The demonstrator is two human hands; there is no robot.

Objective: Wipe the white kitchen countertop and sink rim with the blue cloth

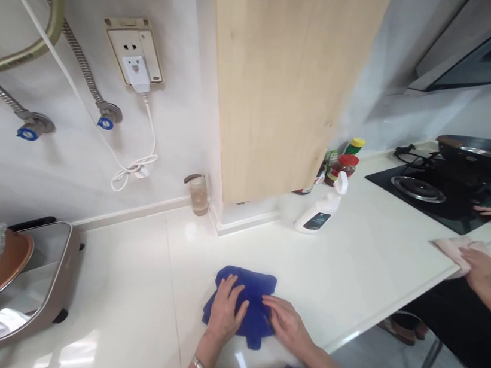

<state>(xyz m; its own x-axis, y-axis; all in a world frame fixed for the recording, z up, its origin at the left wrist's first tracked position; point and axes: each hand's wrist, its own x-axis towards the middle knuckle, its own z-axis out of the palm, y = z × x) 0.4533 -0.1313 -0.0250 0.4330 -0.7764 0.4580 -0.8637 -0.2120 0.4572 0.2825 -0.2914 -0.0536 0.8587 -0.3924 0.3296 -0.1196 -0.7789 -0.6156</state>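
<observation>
A dark blue cloth (254, 288), partly folded and uneven at its edges, lies on the white countertop (126, 308). My left hand (227, 313) rests on its left part with the fingers stretched out and apart. At the cloth's right edge, my right hand (287, 322) has its fingers drawn together in a pinch on the fabric. Beyond the cloth, to the right, a white spray bottle (322, 213) with a dark label stands tilted in view.
A glass jar (199, 195) stands by the wall corner. An electric pan (63, 262) sits at left. Seasoning jars (348, 165) are behind the wooden board (290, 81). At right, a co-worker's hand (480, 265) presses a pale cloth (451, 250) near the black stove (438, 207).
</observation>
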